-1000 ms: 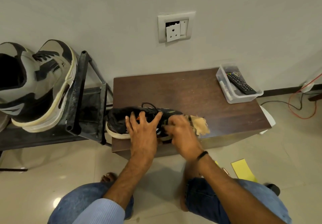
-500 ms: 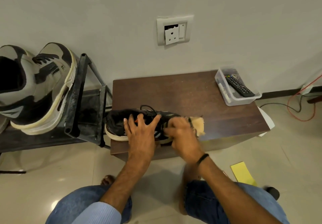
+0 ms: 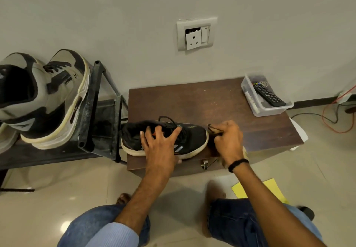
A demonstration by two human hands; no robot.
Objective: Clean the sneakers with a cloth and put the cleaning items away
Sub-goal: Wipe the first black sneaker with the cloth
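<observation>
A black sneaker (image 3: 194, 137) with a white sole and loose laces lies on its sole at the front edge of a dark wooden table (image 3: 212, 100), toe to the right. My left hand (image 3: 159, 146) presses down on its middle with fingers spread. My right hand (image 3: 229, 141) is curled just past the toe, touching the table. It grips a tan cloth (image 3: 244, 150), which is mostly hidden under the hand; only a pale edge shows by the wrist.
A pair of grey-and-black high-top sneakers (image 3: 48, 100) sits on a black metal rack (image 3: 100, 123) at the left. A clear plastic bin (image 3: 269, 110) holding a remote (image 3: 267, 94) stands on the table's back right corner. Yellow paper (image 3: 273, 187) and cables (image 3: 331, 119) lie on the floor.
My right hand has slid with the cloth from the sneaker's forefoot to the right, off the toe, so the toe now shows. My left hand stays on the shoe.
</observation>
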